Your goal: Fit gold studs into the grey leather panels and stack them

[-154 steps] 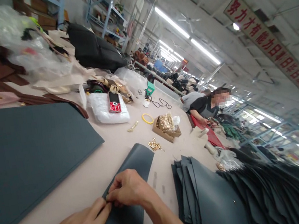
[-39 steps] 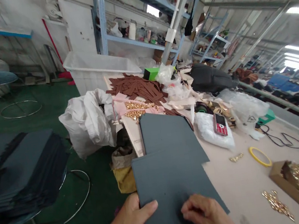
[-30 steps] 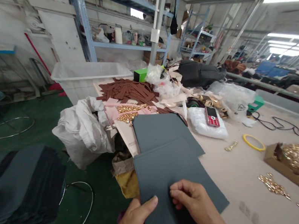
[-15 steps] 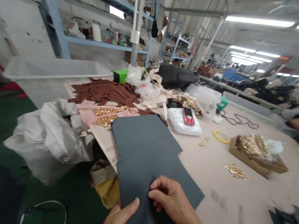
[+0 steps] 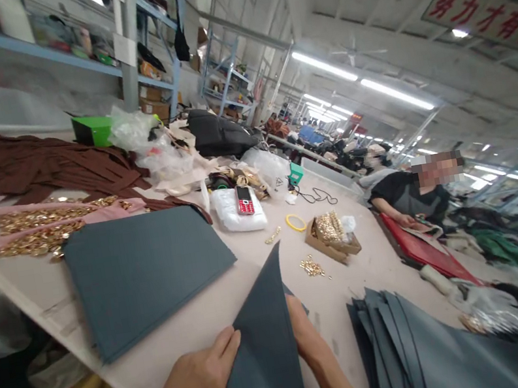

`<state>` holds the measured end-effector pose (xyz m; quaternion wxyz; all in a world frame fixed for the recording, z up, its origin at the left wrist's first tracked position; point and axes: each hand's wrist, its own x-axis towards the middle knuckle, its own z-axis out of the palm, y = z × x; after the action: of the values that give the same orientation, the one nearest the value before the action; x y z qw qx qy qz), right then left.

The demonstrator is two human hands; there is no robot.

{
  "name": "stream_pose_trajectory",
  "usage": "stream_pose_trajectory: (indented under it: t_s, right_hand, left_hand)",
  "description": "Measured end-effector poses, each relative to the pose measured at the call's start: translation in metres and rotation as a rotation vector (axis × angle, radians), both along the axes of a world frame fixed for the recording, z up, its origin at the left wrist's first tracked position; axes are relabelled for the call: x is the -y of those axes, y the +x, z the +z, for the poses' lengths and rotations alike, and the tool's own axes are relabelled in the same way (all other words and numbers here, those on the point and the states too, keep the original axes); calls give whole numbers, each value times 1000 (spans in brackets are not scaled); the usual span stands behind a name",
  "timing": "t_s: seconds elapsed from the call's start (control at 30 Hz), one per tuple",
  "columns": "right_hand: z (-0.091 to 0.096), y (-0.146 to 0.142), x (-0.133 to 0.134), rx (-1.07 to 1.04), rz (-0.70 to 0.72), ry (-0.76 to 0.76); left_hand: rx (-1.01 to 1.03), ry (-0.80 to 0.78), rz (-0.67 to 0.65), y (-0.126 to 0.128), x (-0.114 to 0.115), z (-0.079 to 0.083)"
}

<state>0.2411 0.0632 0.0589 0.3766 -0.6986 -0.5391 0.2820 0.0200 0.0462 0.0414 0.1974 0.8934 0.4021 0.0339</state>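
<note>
A dark blue-grey sheet (image 5: 267, 345), like leather or synthetic leather, is raised and tilted in front of me, one corner pointing up. At its left edge my left hand (image 5: 199, 373) grips it, fingers pressed together. My right hand (image 5: 303, 329) is at its right edge, with the fingertips hidden behind the sheet. To the left, a flat stack of similar sheets (image 5: 147, 272) lies on the table. More dark sheets (image 5: 444, 348) stand bunched in a curved pile at the lower right.
Gold metal pieces (image 5: 41, 227) lie on pink material at the left, beside brown strips (image 5: 35, 165). Farther back are a phone (image 5: 244, 200) on a white packet, a yellow ring (image 5: 295, 222) and a cardboard box (image 5: 330, 245) of gold parts. A co-worker (image 5: 413, 195) sits at the right beyond the table.
The view has swung right. The held sheet has come away from the stack, which now lies apart to the left. My right hand has gone from above the sheet to behind its right edge.
</note>
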Motion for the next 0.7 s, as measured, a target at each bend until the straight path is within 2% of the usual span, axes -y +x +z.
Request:
stream_pose_trajectory:
  t_s: [0.07,0.2,0.3,0.5,0.7]
  right_hand:
    - [3,41,-11,156,-116,-58]
    - [7,121,-30,417,-413,-188]
    - [1,159,-37,515,-489,-303]
    - [-13,186,-47,581,-441,-437]
    - [-12,186,-47,543,-413,-441]
  left_hand:
    - [-52,10,-35,7,2,-3]
    - [-2,22,-25,3,5,-11]
    - [-5,-20,-26,1,4,-13]
    - [-79,-92,-26,4,1,-11]
    - [-42,-111,-12,2,3,-14]
